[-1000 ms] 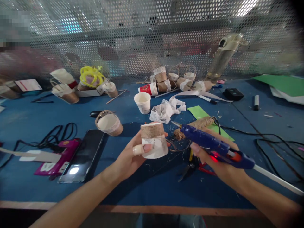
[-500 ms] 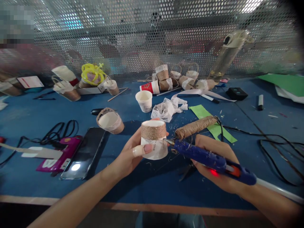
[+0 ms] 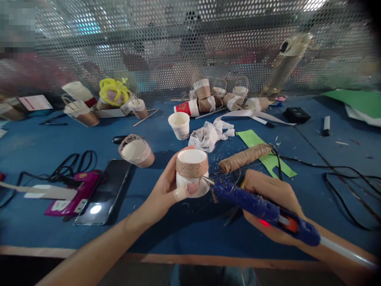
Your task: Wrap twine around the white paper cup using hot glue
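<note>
Person's L hand point(image 3: 172, 184) grips a white paper cup point(image 3: 196, 178) just above the near-middle of the blue surface point(image 3: 166, 238), thumb across its front; twine's wound in a band round the upper part. R hand point(image 3: 270, 202) is closed round a blue glue gun point(image 3: 250, 200), nozzle pointing left at the cup's right side, by the band's lower edge; can't tell from here if it's touching. Twine roll point(image 3: 245, 158) lies just beyond the gun, partly on a green strip point(image 3: 281, 165). Farther off, in the mid., there's crumpled white lace point(image 3: 208, 136) nr an upright white cup point(image 3: 179, 126). Left: a tilted twine-handled basket point(image 3: 138, 153), w/ a phone point(image 3: 102, 194) nearer, beside a purple tool point(image 3: 76, 194).
</note>
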`<state>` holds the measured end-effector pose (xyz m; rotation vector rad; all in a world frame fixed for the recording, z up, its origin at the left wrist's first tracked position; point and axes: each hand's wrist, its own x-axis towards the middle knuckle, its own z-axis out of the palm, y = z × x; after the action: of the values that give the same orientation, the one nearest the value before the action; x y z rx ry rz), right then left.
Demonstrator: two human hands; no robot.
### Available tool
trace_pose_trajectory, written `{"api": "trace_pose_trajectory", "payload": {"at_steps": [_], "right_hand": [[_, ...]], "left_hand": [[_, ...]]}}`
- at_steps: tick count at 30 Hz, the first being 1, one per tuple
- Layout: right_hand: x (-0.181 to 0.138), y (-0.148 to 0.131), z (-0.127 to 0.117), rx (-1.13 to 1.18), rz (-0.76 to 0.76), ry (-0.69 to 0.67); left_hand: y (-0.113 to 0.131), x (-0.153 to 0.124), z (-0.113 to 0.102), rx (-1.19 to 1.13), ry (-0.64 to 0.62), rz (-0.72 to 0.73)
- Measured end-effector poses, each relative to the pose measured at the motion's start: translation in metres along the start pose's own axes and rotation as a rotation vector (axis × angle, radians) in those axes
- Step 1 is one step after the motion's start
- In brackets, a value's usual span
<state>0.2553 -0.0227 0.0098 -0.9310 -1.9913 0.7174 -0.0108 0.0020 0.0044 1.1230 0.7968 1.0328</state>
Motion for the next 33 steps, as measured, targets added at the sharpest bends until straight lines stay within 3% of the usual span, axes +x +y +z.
{"api": "trace_pose_trajectory", "payload": {"at_steps": [8,15,26,33], "right_hand": [[0.0021,-0.006,-0.0011,-0.053,0.035,0.023],[0.0031,-0.0081,-0.0007,-0.08,0.072,0.045],[0.0006,-0.005,-0.0006,-0.043,0.039,0.02],[0.005,-0.0028,-0.0027,-0.023,0.051,0.027]], "left_hand": [[-0.0012,-0.0006,-0.0017,-0.03,0.003,0.023],[-0.001,0.0018,-0.0065,-0.04,-0.09,0.038],[0.0001,-0.0008,-0.0008,-0.038,0.0,-0.01],[-0.0019,-0.0002,-0.0038,-0.113,-0.067,0.035]]}}
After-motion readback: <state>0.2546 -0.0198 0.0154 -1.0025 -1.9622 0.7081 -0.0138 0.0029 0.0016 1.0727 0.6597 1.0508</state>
